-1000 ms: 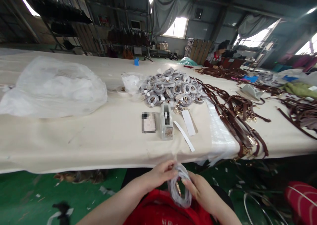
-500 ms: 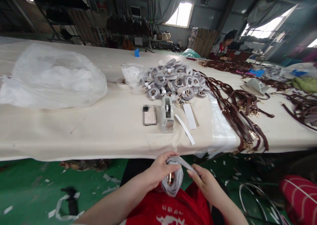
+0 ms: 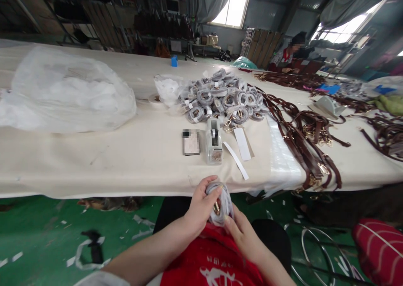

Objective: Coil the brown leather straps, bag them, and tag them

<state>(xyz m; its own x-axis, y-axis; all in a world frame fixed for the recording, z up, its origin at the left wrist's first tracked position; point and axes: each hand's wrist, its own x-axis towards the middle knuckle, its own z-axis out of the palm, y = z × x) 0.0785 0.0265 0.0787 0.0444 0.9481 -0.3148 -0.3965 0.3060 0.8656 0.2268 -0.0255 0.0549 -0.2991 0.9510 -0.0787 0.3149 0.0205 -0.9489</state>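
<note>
Holds a grey coiled strap with a cloudy, plastic-like sheen (image 3: pixel 224 198), wound into an oval ring, between both hands, above the lap and near the front edge of a table with a smooth cream covering (image 3: pixel 135 156). Clasps the upper left side of the coil with the left hand (image 3: pixel 200 205), with the thumb laid across the face. Grips the lower right side with the right hand (image 3: pixel 242 230), with the thumb in front; cannot tell the exact position of the hidden fingers. Notes a gold-coloured metal clasp (image 3: pixel 216 207) within the ring, just beside the left thumb. Records on the table, beyond the hands, a pale grey tape dispenser (image 3: pixel 214 156), with a small, flat, blurred rectangular item (image 3: pixel 191 143) to its left and a narrow white paper strip (image 3: pixel 236 160) to its right. Finds a white rectangular card (image 3: pixel 242 144) just beyond the strip, and behind the dispenser a heap of similar grey coils (image 3: pixel 220 96). Lists farther right long dark brown straps with gold-coloured metal fittings (image 3: pixel 310 162), and far left a large translucent white plastic bag (image 3: pixel 72 97). Observes a seated co-worker (image 3: pixel 285 59) beyond the table, at the far right.
</note>
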